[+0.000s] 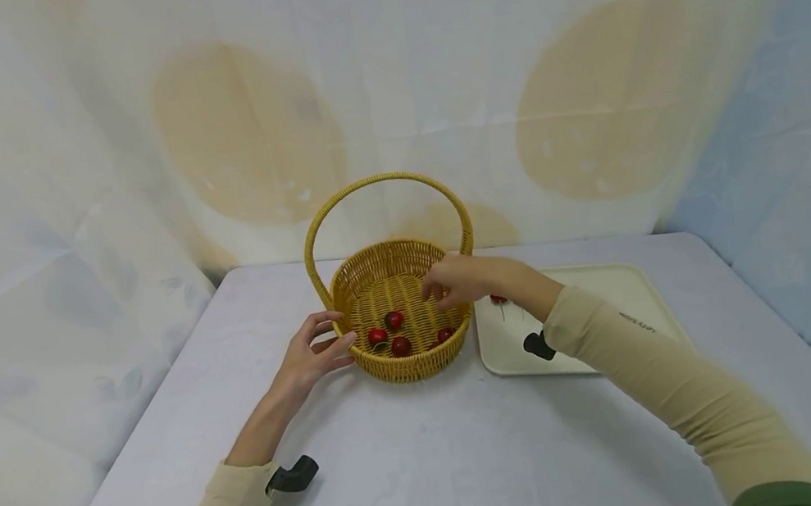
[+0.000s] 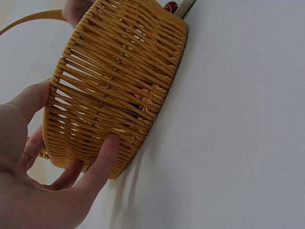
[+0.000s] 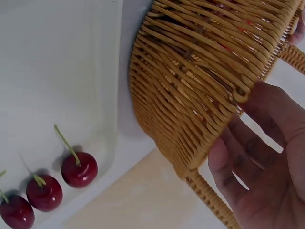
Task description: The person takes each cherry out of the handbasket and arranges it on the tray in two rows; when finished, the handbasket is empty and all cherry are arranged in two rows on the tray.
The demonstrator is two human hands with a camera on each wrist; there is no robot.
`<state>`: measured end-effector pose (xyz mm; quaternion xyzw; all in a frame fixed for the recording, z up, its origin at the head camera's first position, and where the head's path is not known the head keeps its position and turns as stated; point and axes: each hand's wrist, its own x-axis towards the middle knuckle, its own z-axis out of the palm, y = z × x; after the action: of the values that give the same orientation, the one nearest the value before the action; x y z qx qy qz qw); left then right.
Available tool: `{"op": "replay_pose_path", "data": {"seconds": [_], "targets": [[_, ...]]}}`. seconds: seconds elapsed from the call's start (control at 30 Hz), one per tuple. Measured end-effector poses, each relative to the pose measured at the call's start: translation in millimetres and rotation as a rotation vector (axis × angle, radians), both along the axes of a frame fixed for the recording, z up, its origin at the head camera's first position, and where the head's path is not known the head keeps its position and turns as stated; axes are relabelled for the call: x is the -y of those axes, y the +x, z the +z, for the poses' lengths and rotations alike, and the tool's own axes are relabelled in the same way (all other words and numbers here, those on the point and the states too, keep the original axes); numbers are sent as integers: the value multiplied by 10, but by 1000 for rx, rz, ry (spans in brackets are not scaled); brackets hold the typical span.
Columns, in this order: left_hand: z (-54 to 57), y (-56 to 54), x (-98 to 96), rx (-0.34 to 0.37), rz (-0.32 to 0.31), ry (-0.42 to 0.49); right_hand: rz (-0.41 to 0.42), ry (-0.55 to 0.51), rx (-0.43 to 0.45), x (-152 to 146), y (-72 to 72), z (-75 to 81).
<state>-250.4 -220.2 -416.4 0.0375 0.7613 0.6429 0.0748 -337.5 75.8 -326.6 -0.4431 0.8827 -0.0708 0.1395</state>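
A yellow wicker basket (image 1: 406,368) with a tall arched handle stands on the table, and several dark red cherries (image 1: 400,346) lie on its bottom. My left hand (image 1: 315,353) holds the basket's left side. In the left wrist view, its thumb is at the rim and the other fingers (image 2: 102,164) lie against the woven outer wall. Over the basket's right part, my right hand (image 1: 456,279) hangs with fingers bent loosely downward. No cherry shows in it. The right wrist view has some of its fingertips hidden behind the rim.
A cream tray (image 1: 632,287) with dark lettering lies right of the basket, partly under my right forearm. Three stemmed cherries (image 3: 79,169) show on it in the right wrist view. Patterned cloth (image 1: 431,77) hangs behind the table and along both sides.
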Motion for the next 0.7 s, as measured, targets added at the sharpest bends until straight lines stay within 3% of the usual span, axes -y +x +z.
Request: {"op": "replay_pose_path", "data": {"seconds": [0.4, 0.7], "targets": [[-78, -23, -15, -33, -2, -4, -44, 15, 64, 32, -50, -163], [-74, -12, -6, -51, -8, 0, -5, 35, 57, 53, -43, -173]]}}
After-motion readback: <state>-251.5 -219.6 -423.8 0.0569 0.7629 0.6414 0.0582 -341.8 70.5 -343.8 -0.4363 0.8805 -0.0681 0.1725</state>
